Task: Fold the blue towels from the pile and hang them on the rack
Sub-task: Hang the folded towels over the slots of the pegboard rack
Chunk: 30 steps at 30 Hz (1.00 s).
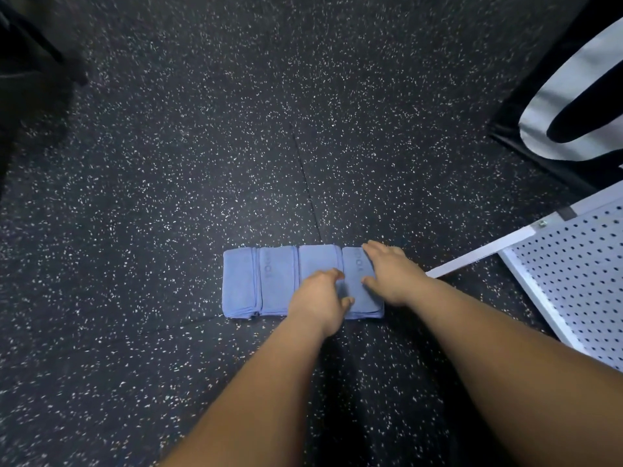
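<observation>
Blue towels [276,284] lie folded in a row at lower centre. The left hand [317,301] pinches one's edge and the right hand [391,274] presses flat on it. Hanging on the rack [573,264], lower right, seems not yet done.

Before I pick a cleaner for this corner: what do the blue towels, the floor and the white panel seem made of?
Blue towels: soft matte cloth, perhaps microfibre; stitched hems, layered fold edges.
Floor: probably rubber matting; dark, matte, pale flecks, a seam between tiles.
White panel: likely painted sheet metal; smooth, rows of punched holes, a bolt at its corner.
</observation>
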Motion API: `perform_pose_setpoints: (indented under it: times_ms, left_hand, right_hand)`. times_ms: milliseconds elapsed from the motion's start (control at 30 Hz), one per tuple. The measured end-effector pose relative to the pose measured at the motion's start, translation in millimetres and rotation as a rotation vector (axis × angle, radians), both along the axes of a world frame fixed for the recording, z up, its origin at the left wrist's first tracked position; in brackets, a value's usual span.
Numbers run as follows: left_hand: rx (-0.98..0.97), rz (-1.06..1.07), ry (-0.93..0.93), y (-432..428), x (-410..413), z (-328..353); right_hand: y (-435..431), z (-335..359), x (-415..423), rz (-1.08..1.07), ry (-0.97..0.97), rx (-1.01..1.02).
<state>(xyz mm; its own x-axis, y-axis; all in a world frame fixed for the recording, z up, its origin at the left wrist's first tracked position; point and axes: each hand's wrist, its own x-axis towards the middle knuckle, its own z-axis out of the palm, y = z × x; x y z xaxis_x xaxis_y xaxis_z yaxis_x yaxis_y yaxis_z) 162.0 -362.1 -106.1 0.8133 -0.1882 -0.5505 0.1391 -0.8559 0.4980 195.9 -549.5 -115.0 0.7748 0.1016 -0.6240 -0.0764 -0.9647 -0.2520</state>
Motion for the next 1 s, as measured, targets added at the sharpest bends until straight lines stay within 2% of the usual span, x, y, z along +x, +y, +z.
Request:
perform_pose_setpoints:
  times_ms: [300,433,533,700,1000]
  left_hand:
    - [-0.017,0.017,0.013,4.8,-0.3,-11.0]
    - [-0.015,0.018,0.024,4.7,0.9,-10.5]
    - [-0.012,0.006,0.015,4.4,0.5,-5.9]
    - [-0.051,0.022,-0.075,-3.7,0.0,18.6]
    - [-0.318,0.058,-0.291,-36.9,-0.7,119.8]
  right_hand:
    - [-4.6,-12.4,12.9,0.001,-0.069,-0.061]
    - [-11.4,-4.3,12.2,-0.117,0.026,0.03]
    - [-19.0,5.3,6.8,-0.163,0.025,0.088]
    - [-27.0,45.3,2.1,-0.234,-0.041,0.19]
    - [-38.8,164.3,-1.5,-0.358,-0.29,0.323]
